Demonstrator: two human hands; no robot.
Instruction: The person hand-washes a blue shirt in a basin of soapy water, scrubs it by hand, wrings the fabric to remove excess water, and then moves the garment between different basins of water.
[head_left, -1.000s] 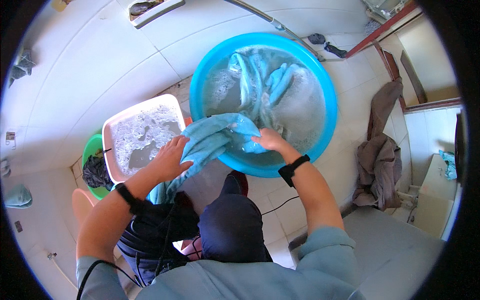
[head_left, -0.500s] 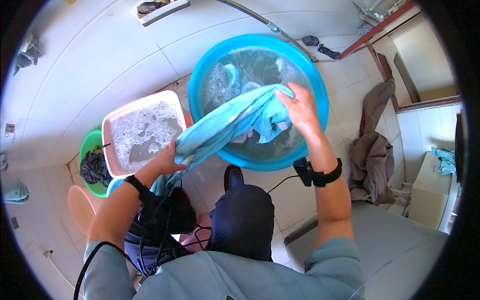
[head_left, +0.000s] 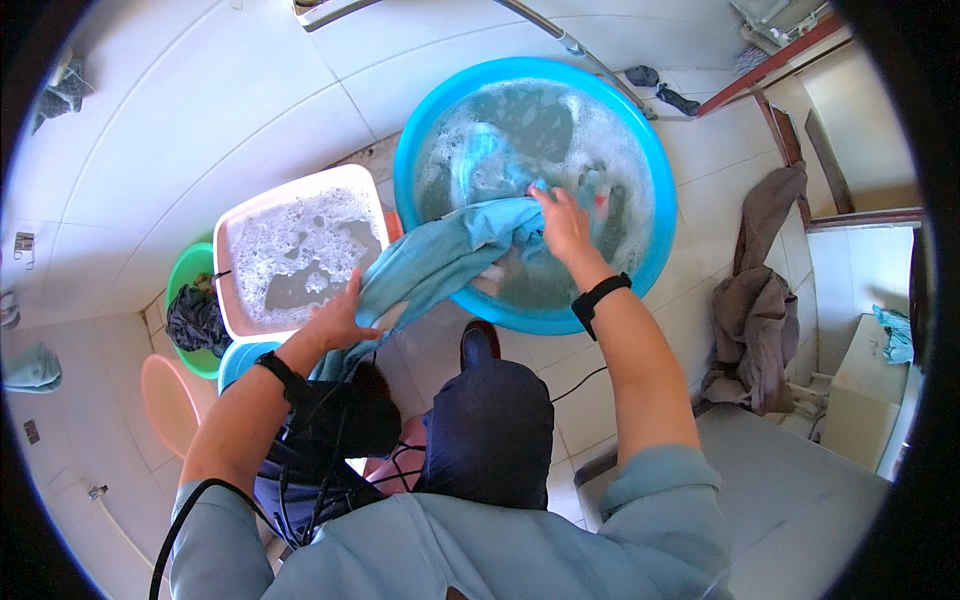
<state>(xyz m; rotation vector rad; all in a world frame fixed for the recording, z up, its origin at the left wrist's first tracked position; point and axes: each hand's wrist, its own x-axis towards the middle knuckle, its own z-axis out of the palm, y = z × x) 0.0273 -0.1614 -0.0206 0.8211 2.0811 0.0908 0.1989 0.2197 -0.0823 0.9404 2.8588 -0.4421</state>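
Observation:
A long light-blue wet cloth (head_left: 440,250) stretches between my hands, from my lap across the near rim of the big blue basin (head_left: 663,205). My right hand (head_left: 567,232), over the basin, has its fingers closed on the cloth's far part. Close to my knees, my left hand (head_left: 335,325) holds the near part, its thumb and fingers around the cloth's edge. Murky, sudsy water fills the basin, and more blue fabric shows blurred in it, partly under the foam. The cloth's near end drops out of sight by my legs.
Left of the basin stands a pink tub (head_left: 226,275) of foamy water. Beyond it are a green basin (head_left: 178,275) with dark cloth (head_left: 197,318) and a peach bucket (head_left: 168,400). Brown fabric (head_left: 750,320) hangs at the right, above a grey surface (head_left: 745,475). A metal pole (head_left: 572,44) leans behind.
My right hand has moved left and slightly nearer, still holding the cloth, whose stretch between the hands is shorter. Foam in the basin has shifted. My left hand stays about in place.

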